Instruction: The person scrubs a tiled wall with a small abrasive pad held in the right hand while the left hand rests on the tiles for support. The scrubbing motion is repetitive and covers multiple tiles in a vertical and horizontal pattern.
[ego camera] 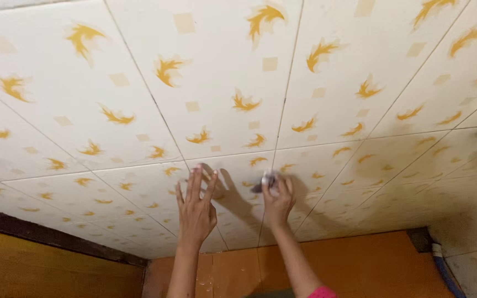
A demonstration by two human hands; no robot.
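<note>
White crumpled rag (269,179): soft, light, gripped in right hand (277,201), bunched against tiled ceiling (222,99). Left hand (197,207): open, empty, fingers flat on tile.

Ceiling tiles (139,99) above me are cream, scattered with golden-yellow flame-like sprigs and pale beige squares — the wall (56,265) below is orange, edged by a dark brown strip (45,234); my sleeve (322,292) is pink.
</note>
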